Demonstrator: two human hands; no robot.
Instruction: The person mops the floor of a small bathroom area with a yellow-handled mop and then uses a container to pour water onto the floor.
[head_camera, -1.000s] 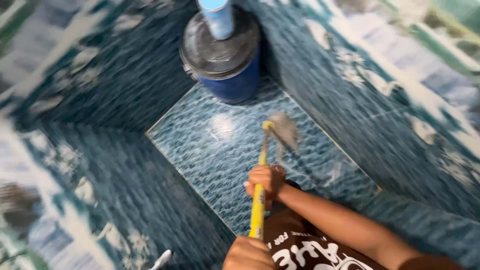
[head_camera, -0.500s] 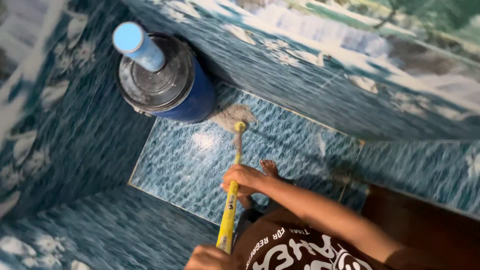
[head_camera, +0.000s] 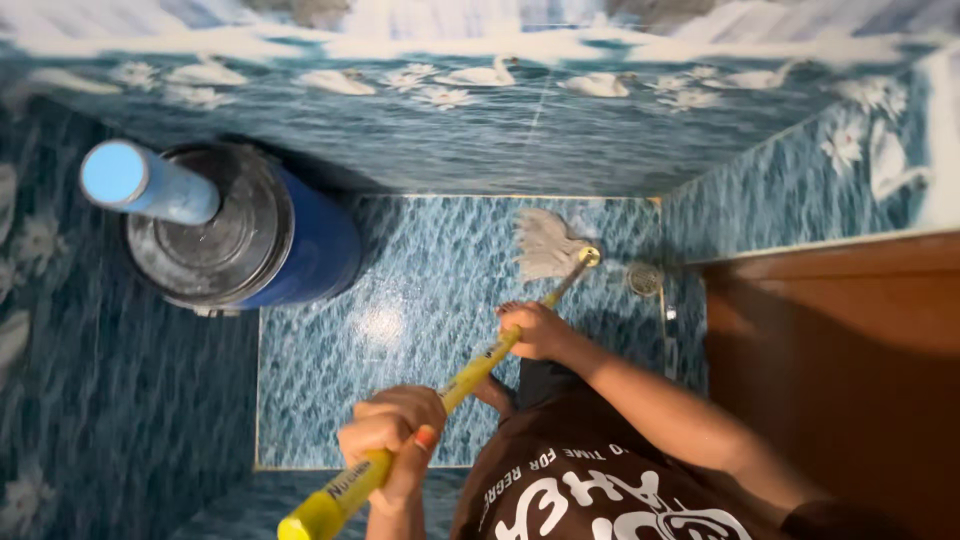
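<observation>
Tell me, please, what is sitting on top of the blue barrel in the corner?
The blue barrel carries a round, grey, dusty lid, and a light-blue pipe stands over it. The lid covers the opening, so whatever is inside the barrel cannot be seen.

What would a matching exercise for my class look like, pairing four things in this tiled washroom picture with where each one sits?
Things:
1. blue plastic barrel with grey lid
2. white string mop head
3. left hand
4. round metal floor drain

Places:
A. low on the yellow mop handle
B. on the floor by the far wall
C. left corner, against the wall
D. floor, right of the mop head

Pairs: 1-C, 2-B, 3-A, 4-D
</observation>
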